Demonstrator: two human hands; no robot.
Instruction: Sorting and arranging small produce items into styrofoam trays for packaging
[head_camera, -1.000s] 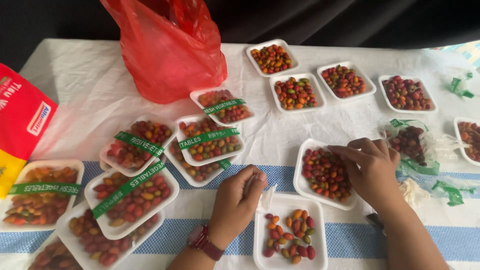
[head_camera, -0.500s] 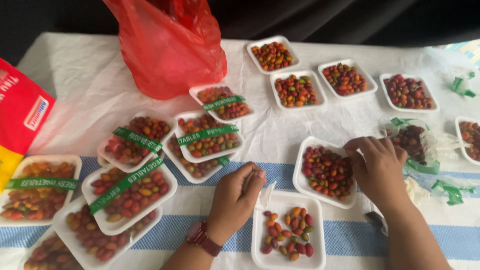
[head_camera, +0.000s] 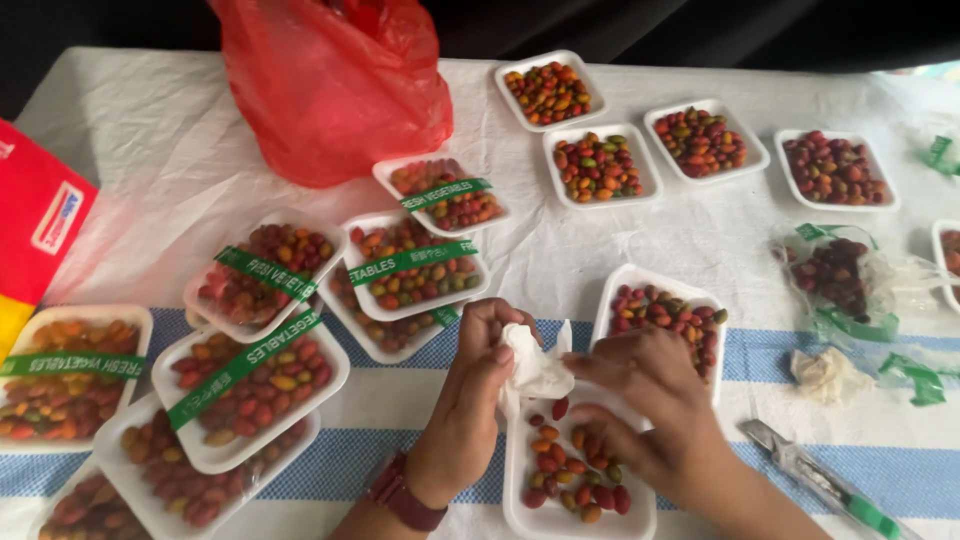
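Both hands at a crumpled white wrapper over a part-filled tray

The left hand (head_camera: 478, 385) pinches the wrapper (head_camera: 535, 365) shut between its fingers, and the right hand (head_camera: 640, 400) closes on its other edge, right above the white tray (head_camera: 528, 508) near the front of the worktop (head_camera: 620, 255), which holds only a thin scatter of small fruit (head_camera: 572, 470); going by the layout, banded wrapped trays (head_camera: 415, 265) are stacked at left and open full trays (head_camera: 598, 165) lie beyond, so some are unwrapped, many not

Single head view, steeply down, close over table (head_camera: 640, 250).
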